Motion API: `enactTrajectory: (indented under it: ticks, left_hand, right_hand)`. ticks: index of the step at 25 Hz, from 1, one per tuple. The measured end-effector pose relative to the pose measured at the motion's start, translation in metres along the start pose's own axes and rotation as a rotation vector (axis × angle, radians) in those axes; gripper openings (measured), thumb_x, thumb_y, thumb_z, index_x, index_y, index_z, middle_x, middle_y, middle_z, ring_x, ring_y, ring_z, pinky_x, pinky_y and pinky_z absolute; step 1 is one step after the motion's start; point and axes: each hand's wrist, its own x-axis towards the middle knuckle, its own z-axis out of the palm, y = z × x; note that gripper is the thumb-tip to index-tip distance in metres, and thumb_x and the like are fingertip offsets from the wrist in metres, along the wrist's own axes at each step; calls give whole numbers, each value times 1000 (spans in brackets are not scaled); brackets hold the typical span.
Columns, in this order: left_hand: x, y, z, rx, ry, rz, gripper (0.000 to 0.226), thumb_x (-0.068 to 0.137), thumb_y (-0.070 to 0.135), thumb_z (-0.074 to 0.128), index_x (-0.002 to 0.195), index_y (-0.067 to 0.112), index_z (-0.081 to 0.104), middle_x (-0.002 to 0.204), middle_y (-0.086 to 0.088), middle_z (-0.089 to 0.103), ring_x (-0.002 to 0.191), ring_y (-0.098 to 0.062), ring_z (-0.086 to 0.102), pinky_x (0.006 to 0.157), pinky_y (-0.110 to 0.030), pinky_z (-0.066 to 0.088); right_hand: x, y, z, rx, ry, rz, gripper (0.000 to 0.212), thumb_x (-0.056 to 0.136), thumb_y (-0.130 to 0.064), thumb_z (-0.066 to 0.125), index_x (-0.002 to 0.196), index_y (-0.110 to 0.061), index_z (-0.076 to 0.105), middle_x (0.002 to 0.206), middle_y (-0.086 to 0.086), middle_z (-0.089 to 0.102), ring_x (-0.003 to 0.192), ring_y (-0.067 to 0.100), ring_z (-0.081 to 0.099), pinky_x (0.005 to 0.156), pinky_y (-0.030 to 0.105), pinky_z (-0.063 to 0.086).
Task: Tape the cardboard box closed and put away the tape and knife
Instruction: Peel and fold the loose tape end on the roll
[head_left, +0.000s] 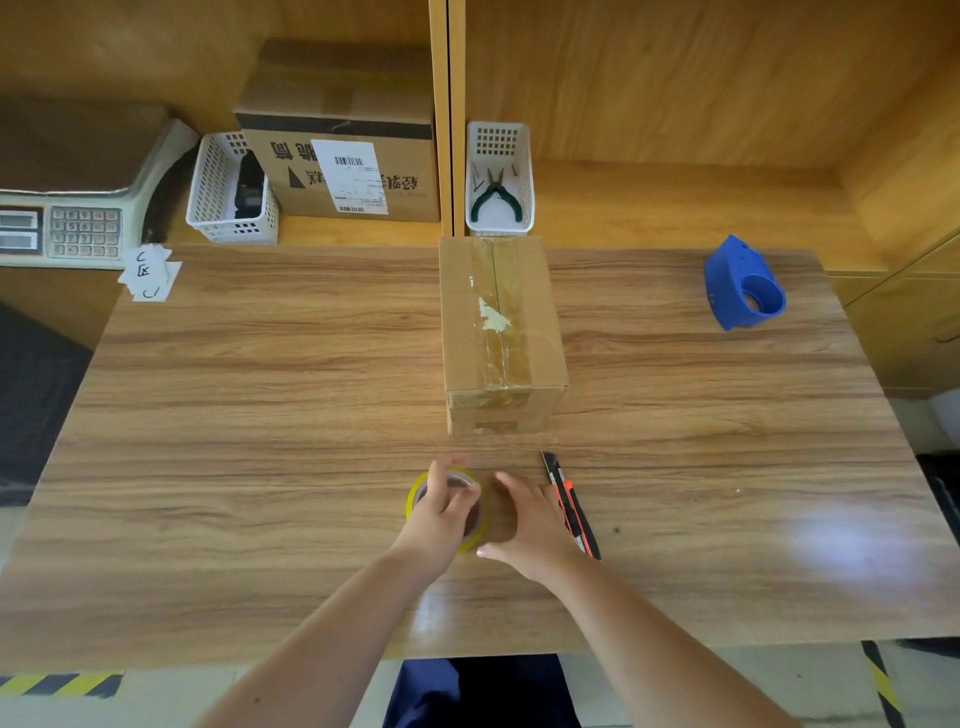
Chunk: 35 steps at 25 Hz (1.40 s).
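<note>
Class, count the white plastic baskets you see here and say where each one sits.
2. One white basket sits on the shelf left of the labelled cardboard box; the other, holding pliers, stands behind the taped box.

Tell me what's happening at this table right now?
A person is working a roll of tape at the near edge of the table. The left hand grips the roll, and the right hand is against its side, perhaps picking at the tape end. A utility knife lies just right of the hands. The cardboard box sits farther back with its flaps closed and tape along its seam, untouched.
</note>
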Motion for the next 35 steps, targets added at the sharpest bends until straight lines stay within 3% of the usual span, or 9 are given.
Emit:
enactTrajectory:
  ticks: [4,9,15,18,25,27,30,32,35]
  left_hand:
    - [18,-18,2,-152,-47,-61,37,77,49,56,112,60,48,127,-20,55,118,-35,57,102,-56,46]
    - [7,17,1,-396,15,-34,31,100,10,40,122,30,47,100,-14,66,92,-30,68,82,-40,52]
    - [14,24,-7,-508,16,-83,29,93,6,41,111,23,56,97,-8,68,83,-28,69,78,-35,55]
    - [14,25,-8,-584,9,-71,29,92,4,40,110,20,56,93,-9,68,82,-30,66,77,-37,53]
    - [18,15,-7,-639,4,-44,42,83,-10,47,110,19,58,109,-17,66,87,-33,67,79,-39,54]
    - [16,14,-6,-590,6,-12,54,73,-18,48,110,19,60,115,-19,65,87,-33,66,80,-41,49]
    - [9,17,-5,-384,23,53,58,76,-20,53,112,25,62,114,-9,64,80,-17,69,69,-30,50]
    - [8,17,-6,-64,24,173,59,74,-5,72,115,36,62,116,-1,57,89,-9,66,69,-21,52]
    - [14,14,-8,528,-16,283,83,63,30,89,133,50,49,129,3,37,124,-18,39,94,-26,42]
  right_hand:
    - [8,-1,4,135,44,-17,79,65,-28,84,135,-29,47,132,-10,53,127,18,37,106,27,33]
    - [5,7,-11,220,151,-105,71,67,-22,85,132,-26,55,124,-11,55,119,5,38,102,18,28]
    - [0,7,-22,213,244,-218,54,73,-21,81,125,-22,63,125,-4,62,119,13,47,104,25,34]
    - [-4,4,-24,221,299,-274,46,77,-20,79,121,-19,66,121,-11,60,118,13,51,100,15,33]
    - [-5,2,-27,217,416,-332,29,78,-18,77,107,-16,74,115,-11,64,110,15,58,98,21,42]
    - [-1,2,-28,233,455,-343,16,80,-14,75,97,-14,76,107,-6,69,104,21,63,92,37,51]
    - [4,1,-33,184,454,-395,6,83,-11,72,88,-11,75,95,-1,72,96,24,63,85,42,52]
    - [6,-1,-38,135,437,-444,4,82,-10,71,85,-10,74,91,1,72,92,25,63,83,41,51]
    - [8,-7,-45,125,385,-459,3,83,-10,70,84,-8,72,91,3,69,87,24,61,79,37,50]
